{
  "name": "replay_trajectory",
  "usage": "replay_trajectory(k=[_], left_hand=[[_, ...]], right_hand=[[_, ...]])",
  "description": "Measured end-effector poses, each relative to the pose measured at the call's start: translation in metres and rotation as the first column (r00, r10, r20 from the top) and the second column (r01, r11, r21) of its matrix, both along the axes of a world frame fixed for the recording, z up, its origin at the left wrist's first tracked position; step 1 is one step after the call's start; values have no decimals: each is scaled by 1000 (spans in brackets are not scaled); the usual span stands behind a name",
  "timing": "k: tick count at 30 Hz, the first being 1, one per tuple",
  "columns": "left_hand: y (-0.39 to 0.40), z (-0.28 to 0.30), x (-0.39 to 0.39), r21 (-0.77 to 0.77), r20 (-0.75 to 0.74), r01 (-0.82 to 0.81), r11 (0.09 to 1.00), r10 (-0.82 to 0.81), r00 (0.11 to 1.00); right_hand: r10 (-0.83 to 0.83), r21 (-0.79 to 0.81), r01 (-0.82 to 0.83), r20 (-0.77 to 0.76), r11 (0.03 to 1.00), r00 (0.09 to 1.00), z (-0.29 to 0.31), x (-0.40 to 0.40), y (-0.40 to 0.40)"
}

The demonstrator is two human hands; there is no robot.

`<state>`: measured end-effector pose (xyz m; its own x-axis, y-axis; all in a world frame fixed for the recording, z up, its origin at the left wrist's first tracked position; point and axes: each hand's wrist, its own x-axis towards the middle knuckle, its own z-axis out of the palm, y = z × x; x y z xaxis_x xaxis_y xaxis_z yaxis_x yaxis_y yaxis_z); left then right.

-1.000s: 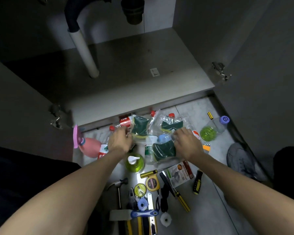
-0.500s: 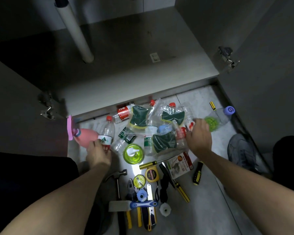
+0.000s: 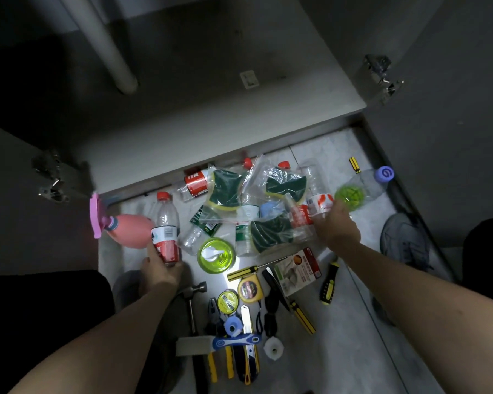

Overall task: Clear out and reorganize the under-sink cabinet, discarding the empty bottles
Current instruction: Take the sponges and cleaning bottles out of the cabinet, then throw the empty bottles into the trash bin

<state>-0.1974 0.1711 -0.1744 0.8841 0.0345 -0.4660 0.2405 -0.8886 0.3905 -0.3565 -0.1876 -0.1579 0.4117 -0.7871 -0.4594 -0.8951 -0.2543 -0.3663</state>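
On the grey floor (image 3: 339, 351) in front of the open under-sink cabinet (image 3: 211, 115), at 12 o'clock in view, the cabinet shelf is bare apart from the white drain pipe (image 3: 108, 49) and a small white tag; the clearing-out part looks done.

Contents lie on the floor, roughly sorted. Centre cluster: several clear plastic bottles with red caps and labels, mixed with clear zip bags of green-and-yellow scouring sponges (image 3: 225, 189). At 9 o'clock, a pink squeeze bottle with a pink flat cap (image 3: 125, 230) on its side. At 2 o'clock, a clear bottle with a blue cap holding a green scrubber (image 3: 362, 186). At 6 o'clock, a tool group: hammer (image 3: 194, 302), yellow-and-black screwdrivers, yellow tape measure (image 3: 249, 290), pliers. A round green pump-top soap container (image 3: 217, 254) sits between bottles and tools.

Judgement: sorting and discarding have only just begun; nothing has been returned to the cabinet, and no bin is visible.

Left hand (image 3: 161, 273), at 8 o'clock: fingers wrapped round the base of a clear red-capped water bottle with a red-and-white label (image 3: 165, 226), which looks empty and is held roughly upright just beside the pink bottle.

Right hand (image 3: 337, 228), at 3 o'clock: curled over a clear bottle with a red-and-white label (image 3: 319, 201) at the pile's edge; its fingers are hidden, so I cannot tell whether the grip is closed.
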Motion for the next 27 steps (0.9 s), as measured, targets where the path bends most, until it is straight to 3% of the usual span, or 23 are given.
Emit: replay_trajectory(k=[5, 12, 16, 19, 22, 24, 27], left_hand=[[-12, 3, 5, 57, -39, -73, 996, 75, 996], [-41, 45, 17, 126, -146, -229, 965, 247, 958], [-40, 66, 23, -97, -222, -213, 972, 187, 957], [-50, 93, 16, -82, -102, -310, 947, 302, 948], [-59, 110, 4, -72, -46, -179, 981, 176, 983], [-66, 119, 1, -79, -14, -199, 977, 199, 980], [-85, 147, -4, -200, 15, -143, 969, 149, 989]], right_hand=[[-56, 73, 56, 1, 996, 998, 6, -1, 3], [-60, -77, 67, 93, 995, 994, 60, -7, 4], [-109, -156, 149, 238, 976, 965, 97, -19, 1], [-180, -135, 251, 397, 958, 900, 120, -24, 4], [-199, -114, 299, 520, 948, 831, 146, -24, 10], [-184, -100, 300, 597, 949, 781, 168, -21, 14], [-157, -67, 290, 713, 955, 683, 210, -14, 19]])
